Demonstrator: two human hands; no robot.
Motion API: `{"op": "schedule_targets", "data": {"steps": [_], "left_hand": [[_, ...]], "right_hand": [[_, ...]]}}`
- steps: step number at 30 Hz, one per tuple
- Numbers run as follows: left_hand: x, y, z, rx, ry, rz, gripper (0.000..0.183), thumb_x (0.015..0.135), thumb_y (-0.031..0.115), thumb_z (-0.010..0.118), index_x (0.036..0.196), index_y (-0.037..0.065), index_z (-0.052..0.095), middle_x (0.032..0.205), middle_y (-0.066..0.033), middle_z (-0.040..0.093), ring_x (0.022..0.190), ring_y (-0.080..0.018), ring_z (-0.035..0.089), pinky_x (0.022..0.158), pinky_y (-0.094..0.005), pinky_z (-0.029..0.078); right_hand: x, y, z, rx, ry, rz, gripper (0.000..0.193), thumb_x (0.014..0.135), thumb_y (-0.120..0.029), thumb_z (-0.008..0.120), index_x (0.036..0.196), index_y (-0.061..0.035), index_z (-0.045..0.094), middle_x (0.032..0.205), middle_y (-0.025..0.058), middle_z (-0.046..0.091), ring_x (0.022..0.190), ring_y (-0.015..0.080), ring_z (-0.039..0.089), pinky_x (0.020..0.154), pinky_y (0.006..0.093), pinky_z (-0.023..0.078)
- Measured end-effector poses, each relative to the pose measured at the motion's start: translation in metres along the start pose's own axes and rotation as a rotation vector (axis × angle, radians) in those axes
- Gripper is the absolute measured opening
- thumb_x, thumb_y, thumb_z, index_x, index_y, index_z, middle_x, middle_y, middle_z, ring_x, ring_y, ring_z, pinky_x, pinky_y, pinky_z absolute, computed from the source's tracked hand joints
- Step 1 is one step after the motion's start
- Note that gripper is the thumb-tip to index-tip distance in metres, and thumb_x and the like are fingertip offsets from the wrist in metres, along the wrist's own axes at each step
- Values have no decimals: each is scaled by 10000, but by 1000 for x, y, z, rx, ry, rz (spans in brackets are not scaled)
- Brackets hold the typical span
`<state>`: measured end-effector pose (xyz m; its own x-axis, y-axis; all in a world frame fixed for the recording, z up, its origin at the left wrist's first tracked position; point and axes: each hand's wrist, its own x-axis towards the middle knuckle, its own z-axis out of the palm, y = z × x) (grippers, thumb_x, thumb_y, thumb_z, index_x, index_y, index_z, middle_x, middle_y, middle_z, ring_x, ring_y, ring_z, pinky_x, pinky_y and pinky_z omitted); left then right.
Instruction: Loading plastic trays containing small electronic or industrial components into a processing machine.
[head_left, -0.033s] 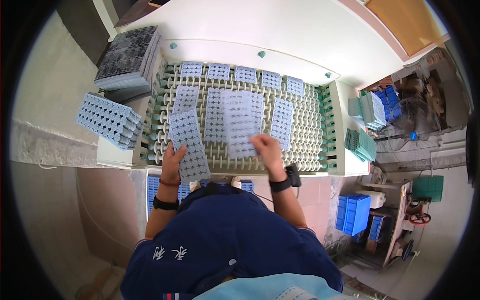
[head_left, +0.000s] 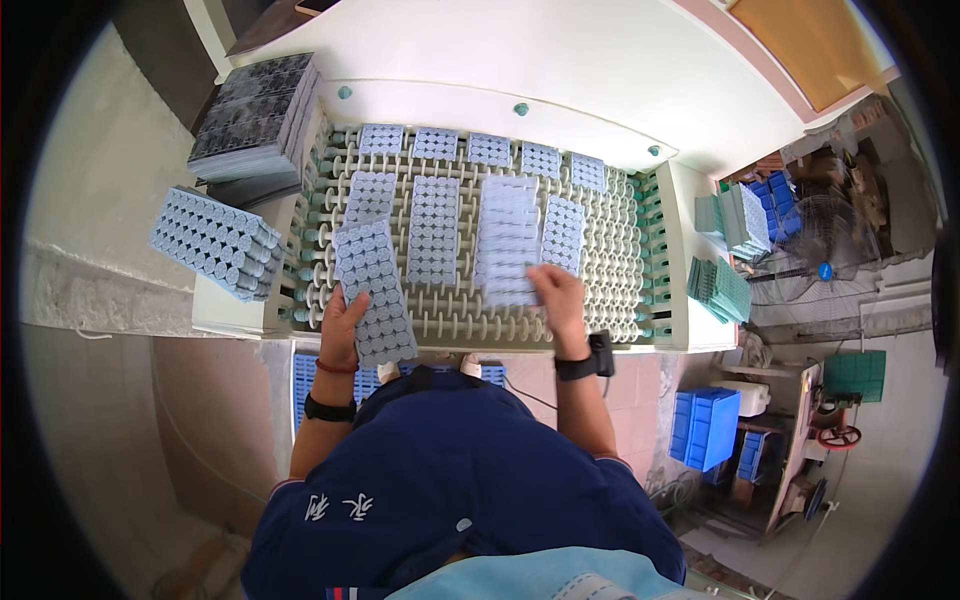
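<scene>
Two white written characters (head_left: 357,507) are standing side by side, upside down, on the person's dark blue shirt (head_left: 480,450).

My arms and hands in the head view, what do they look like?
The left hand is ungloved, with a thin red bracelet at the wrist and a black band further up. The right hand, also ungloved, has a black wristband carrying a boxy black device. The short navy fabric sleeves have red and white trim.

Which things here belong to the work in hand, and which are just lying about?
In the work:
left hand, holding a panel
right hand, at a blurred panel
roller bed, under more panels

Seemingly just about:
blue crate
green basket
fan
red wheel
</scene>
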<state>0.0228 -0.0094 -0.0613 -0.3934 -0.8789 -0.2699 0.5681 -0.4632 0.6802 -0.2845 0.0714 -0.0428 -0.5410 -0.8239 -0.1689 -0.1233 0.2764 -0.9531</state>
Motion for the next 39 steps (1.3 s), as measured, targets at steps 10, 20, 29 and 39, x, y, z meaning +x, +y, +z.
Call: {"op": "schedule_targets", "data": {"steps": [10,20,29,39], "left_hand": [[-8,8,-13,-9,61,68,306,878,23,482,1183,16,458,1058,-93,597,896,-184,608,773,-315,508],[-25,16,-25,-39,106,119,334,883,81,498,1205,9,450,1082,-106,590,944,-201,595,810,-327,490],[-37,26,-39,-167,-82,62,430,873,80,447,1273,-59,370,1207,-151,515,1101,-244,515,944,-350,401],[-23,26,-35,31,-37,69,317,894,95,504,1192,-6,463,1117,-79,571,985,-151,561,843,-295,458]], "right_hand": [[48,58,-129,-1078,672,-420,287,672,-211,724,914,-68,668,831,154,614,751,318,572,697,378,459],[32,-30,75,-725,-46,-852,333,700,-177,717,994,-55,620,1023,170,581,937,317,553,792,400,446],[54,-22,205,-886,-387,-1152,278,794,-153,564,1062,-80,574,1174,94,547,1146,258,477,947,403,353],[1,-36,157,-9,-700,-83,224,813,-217,642,875,-2,632,772,55,642,670,120,593,587,253,462]]}}
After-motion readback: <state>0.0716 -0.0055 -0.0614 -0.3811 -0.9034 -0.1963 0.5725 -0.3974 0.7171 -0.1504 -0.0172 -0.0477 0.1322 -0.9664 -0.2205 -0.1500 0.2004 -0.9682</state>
